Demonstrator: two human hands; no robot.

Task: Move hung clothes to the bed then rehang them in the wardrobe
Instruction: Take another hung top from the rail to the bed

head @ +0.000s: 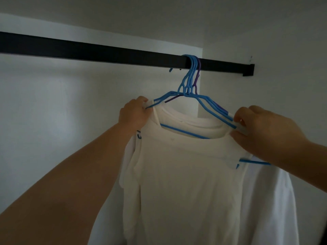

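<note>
Person stands at the wardrobe, both arms raised to the dark rail (pixel 106 52). A bunch of hangers (pixel 190 82), several blue and one purple, is hooked together over the rail near its right end, with white garments (pixel 177 174) draped on them, layered one behind another. Left hand (pixel 133 112) is curled round the left shoulder ends of the bunch, pinching hanger arms and cloth together; right hand (pixel 265 131) does likewise at the right shoulder ends, fingers closed on the blue arms and the white fabric. So the load hangs between the two hands, hooks above and midway. Which step this is I cannot tell for certain: either the bunch is about to be lifted off for the bed, or it is being settled on the rail in rehanging. If lifting off, the next move calls for raising both ends evenly so all hooks clear the rail together, keeping the bunch pinched so no hanger slips.
</note>
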